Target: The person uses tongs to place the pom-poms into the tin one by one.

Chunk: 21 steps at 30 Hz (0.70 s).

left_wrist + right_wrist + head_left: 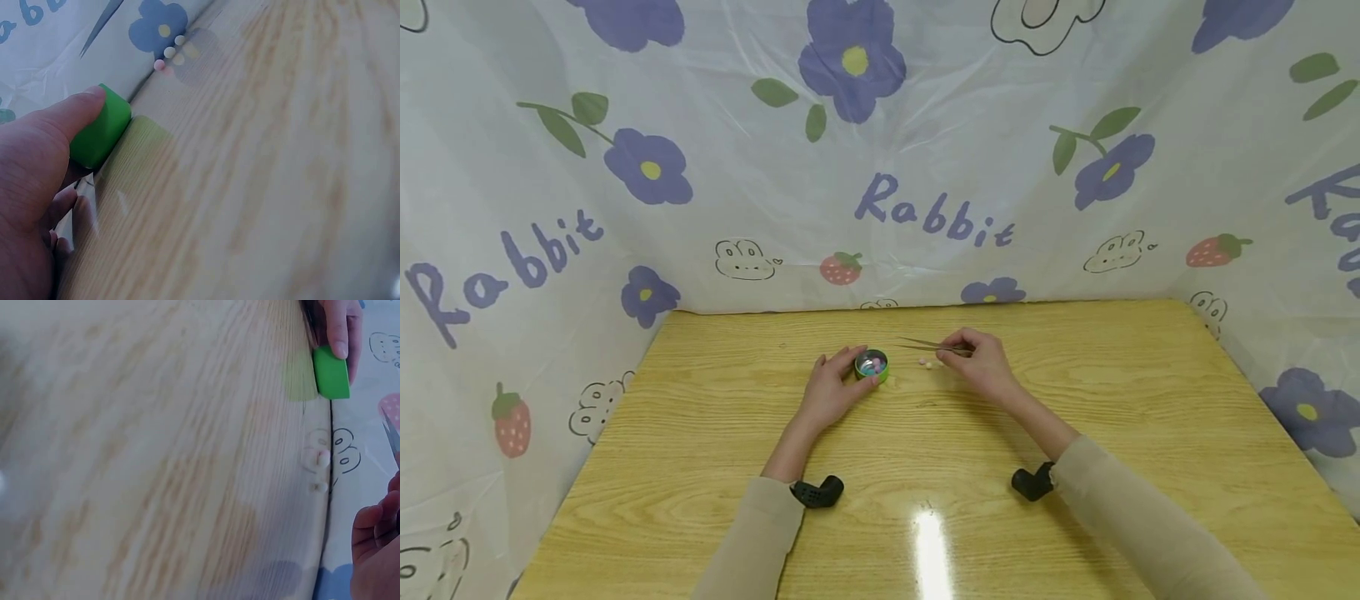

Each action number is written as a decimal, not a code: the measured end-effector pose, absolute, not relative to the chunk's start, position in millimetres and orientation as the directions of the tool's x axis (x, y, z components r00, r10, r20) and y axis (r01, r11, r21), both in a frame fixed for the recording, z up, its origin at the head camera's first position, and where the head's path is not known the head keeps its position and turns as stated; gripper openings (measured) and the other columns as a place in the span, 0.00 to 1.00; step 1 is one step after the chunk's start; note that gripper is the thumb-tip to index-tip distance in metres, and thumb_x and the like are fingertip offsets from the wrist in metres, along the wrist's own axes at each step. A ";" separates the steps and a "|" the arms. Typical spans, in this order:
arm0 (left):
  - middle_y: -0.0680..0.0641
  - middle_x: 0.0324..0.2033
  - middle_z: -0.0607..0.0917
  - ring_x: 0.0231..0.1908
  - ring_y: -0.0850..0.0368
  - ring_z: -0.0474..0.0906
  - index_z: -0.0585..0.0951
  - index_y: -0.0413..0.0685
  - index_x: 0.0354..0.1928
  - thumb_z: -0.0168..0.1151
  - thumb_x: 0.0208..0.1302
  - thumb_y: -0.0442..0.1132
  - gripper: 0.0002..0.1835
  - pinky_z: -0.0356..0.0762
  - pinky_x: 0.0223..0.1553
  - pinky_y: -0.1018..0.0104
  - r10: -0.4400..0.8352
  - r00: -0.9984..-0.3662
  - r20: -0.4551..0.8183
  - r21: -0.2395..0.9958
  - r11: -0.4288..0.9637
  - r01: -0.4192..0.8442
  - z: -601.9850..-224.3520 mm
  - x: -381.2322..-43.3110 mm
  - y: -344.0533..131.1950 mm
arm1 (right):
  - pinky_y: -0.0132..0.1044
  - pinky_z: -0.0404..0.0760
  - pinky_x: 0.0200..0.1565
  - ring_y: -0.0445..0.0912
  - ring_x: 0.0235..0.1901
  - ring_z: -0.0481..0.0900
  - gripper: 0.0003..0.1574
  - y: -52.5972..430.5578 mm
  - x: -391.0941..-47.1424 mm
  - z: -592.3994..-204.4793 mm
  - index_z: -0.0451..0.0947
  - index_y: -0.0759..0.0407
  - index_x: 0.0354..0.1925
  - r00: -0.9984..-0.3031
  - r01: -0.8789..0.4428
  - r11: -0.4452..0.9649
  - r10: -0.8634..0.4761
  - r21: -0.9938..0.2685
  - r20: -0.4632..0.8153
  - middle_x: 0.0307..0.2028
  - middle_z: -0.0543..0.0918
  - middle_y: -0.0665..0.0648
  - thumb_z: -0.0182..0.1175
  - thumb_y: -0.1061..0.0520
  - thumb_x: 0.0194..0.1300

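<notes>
My left hand (831, 390) holds a small round green tin (883, 379) on the table, thumb on one side and fingers on the other. Pink and blue bits lie inside its shiny interior. In the left wrist view the thumb presses the tin's green wall (111, 128). My right hand (987, 367) pinches metal tweezers (936, 344), whose tips point left, spread apart, with nothing visible between them. They hang above and to the right of the tin. Several small beads lie below the tweezers, among them a pink bead (159, 64) and a whitish bead (169, 52).
The wooden table (700, 467) reaches back to a white cloth (940, 150) printed with flowers and rabbits, which also covers both sides. A black device sits on each wrist, the left wrist device (818, 492) and the right wrist device (1032, 482). Light glares near the front.
</notes>
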<state>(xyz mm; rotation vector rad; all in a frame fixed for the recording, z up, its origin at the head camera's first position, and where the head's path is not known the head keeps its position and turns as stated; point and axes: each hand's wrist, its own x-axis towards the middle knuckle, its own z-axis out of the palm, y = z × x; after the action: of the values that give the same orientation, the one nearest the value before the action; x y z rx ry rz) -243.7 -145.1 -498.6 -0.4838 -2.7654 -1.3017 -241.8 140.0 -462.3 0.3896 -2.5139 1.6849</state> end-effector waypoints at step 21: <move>0.39 0.67 0.76 0.74 0.41 0.61 0.74 0.45 0.72 0.71 0.68 0.47 0.34 0.36 0.77 0.42 0.261 -0.949 0.177 0.743 0.597 0.303 -501.5 -245.2 -145.2 | 0.44 0.85 0.47 0.54 0.46 0.84 0.09 176.7 -238.8 -476.3 0.85 0.65 0.45 -0.978 -0.204 0.421 -0.125 -0.884 0.166 0.42 0.86 0.61 0.68 0.61 0.69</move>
<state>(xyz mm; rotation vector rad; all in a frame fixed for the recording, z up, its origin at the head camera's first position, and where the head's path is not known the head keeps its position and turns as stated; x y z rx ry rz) -245.2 -145.2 -501.5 -0.4880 -2.7622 -1.2995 -238.8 176.7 -476.3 0.2995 -2.5844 1.6241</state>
